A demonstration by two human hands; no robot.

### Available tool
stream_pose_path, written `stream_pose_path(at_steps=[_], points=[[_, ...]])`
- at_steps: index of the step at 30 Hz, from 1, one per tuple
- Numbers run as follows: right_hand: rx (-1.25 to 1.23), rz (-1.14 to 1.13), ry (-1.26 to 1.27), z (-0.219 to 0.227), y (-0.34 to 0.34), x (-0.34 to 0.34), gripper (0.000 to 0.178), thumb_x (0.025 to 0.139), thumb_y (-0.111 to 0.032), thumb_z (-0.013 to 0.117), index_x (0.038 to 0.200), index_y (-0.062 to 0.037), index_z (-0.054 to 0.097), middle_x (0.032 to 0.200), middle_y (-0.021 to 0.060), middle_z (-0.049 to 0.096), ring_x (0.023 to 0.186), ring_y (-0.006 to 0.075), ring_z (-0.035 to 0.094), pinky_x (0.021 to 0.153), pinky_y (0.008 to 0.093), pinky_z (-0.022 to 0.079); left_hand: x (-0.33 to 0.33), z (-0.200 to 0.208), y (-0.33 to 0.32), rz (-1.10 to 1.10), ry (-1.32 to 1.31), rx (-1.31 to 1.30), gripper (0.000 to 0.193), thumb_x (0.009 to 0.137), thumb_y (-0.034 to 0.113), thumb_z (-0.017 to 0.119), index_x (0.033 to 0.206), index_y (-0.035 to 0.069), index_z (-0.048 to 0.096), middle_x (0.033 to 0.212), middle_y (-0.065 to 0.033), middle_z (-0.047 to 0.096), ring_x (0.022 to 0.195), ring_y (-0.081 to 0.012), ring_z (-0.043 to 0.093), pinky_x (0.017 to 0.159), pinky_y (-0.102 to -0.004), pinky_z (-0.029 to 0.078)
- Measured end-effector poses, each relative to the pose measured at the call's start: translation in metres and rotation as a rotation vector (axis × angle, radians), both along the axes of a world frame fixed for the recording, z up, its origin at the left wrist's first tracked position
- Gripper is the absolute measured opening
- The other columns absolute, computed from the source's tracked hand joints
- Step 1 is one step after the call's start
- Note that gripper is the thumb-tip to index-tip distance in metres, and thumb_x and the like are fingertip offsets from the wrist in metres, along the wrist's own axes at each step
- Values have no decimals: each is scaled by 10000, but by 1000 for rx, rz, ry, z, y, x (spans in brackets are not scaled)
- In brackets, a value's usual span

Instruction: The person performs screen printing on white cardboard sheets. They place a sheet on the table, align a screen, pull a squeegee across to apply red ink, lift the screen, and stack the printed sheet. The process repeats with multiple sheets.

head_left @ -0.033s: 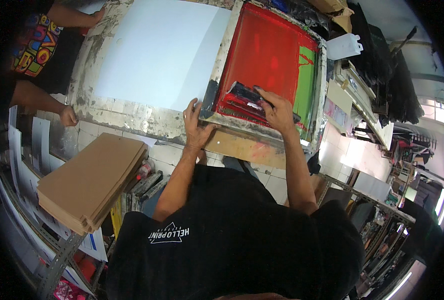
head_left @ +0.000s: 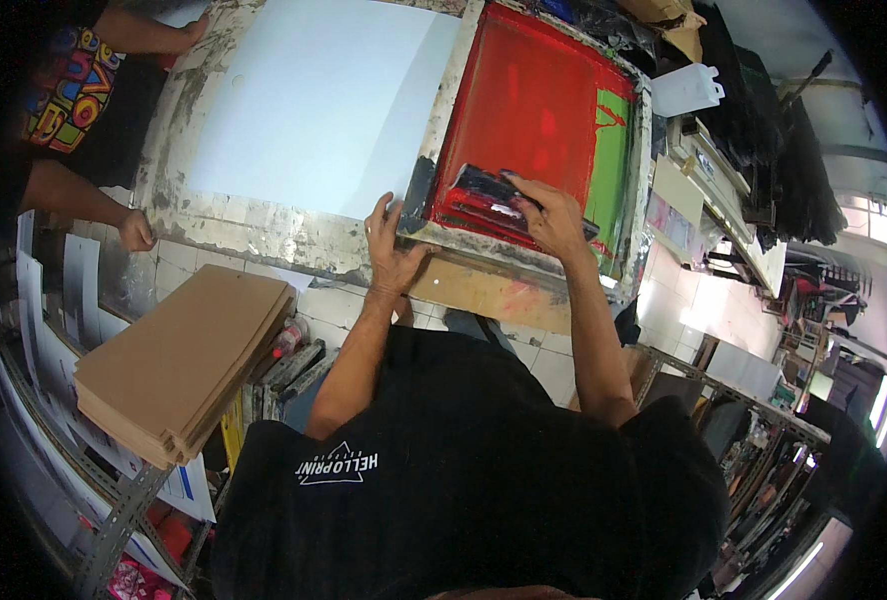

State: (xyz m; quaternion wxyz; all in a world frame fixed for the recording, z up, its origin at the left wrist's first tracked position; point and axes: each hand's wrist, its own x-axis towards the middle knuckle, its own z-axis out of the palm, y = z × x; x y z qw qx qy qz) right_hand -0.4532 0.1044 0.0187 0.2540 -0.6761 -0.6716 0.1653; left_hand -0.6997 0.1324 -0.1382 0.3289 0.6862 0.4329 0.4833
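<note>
A screen printing frame (head_left: pixel 451 95) lies at the centre right of the table, its mesh (head_left: pixel 534 110) coated in red ink with a green strip (head_left: pixel 612 160) along the right side. My right hand (head_left: pixel 556 218) is closed on a squeegee (head_left: pixel 494 192), a dark, red-smeared bar resting on the inked mesh near the frame's front edge. At the frame's near left corner, my left hand (head_left: pixel 394 262) grips the rim, thumb on the front side and fingers along the left. A large white sheet (head_left: pixel 314 110) lies flat on the table left of the frame.
The worn table (head_left: pixel 254 228) reaches left, where another person's hands (head_left: pixel 137 232) touch its edge. A stack of brown cardboard (head_left: pixel 184 350) sits on a rack at lower left. A white plastic container (head_left: pixel 686 92) stands beyond the frame's right side. Shelving (head_left: pixel 754 415) is at right.
My right hand and the squeegee have shifted very slightly, if at all. My left hand stays at the frame's corner.
</note>
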Motion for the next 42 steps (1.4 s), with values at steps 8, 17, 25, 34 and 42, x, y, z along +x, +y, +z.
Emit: stream_pose_path(at_steps=[8, 17, 25, 34, 42], points=[[-188, 6, -481, -49, -11, -10, 779, 688, -192, 789, 1402, -227, 478, 1172, 76, 514, 1166, 276, 468, 938, 627, 339, -1, 3, -1, 11, 87, -24, 723, 573, 125, 827, 1229, -39, 571, 1432, -232, 417, 1250, -407, 412, 1036, -488, 365], [-21, -117, -481, -71, 48, 34, 785, 606, -169, 799, 1346, -173, 537, 1130, 94, 519, 1114, 305, 485, 917, 602, 319, -5, 1, -5, 3, 103, -49, 643, 622, 39, 756, 1228, -53, 561, 1445, -233, 411, 1251, -408, 419, 1040, -480, 365], [153, -166, -661, -66, 184, 128, 819, 601, -243, 795, 1372, -225, 521, 1199, 69, 535, 1178, 294, 483, 908, 657, 346, -6, 11, -3, 30, 114, -74, 664, 630, 55, 798, 1259, 2, 594, 1427, -239, 448, 1238, -389, 450, 1018, -461, 390], [327, -150, -748, -47, 300, 196, 717, 722, -261, 746, 1392, -210, 495, 1279, 105, 526, 1185, 316, 483, 1002, 590, 325, -2, 13, 2, 54, 135, -81, 668, 597, 81, 827, 1230, 10, 627, 1418, -261, 445, 1234, -390, 452, 1004, -454, 401], [194, -219, -769, -44, 335, 198, 825, 702, -299, 699, 1460, -159, 405, 1352, 157, 455, 1292, 366, 360, 1059, 609, 254, -2, 7, -4, 87, 142, -41, 657, 664, 243, 826, 1251, 30, 621, 1400, -242, 455, 1238, -389, 445, 998, -476, 405]])
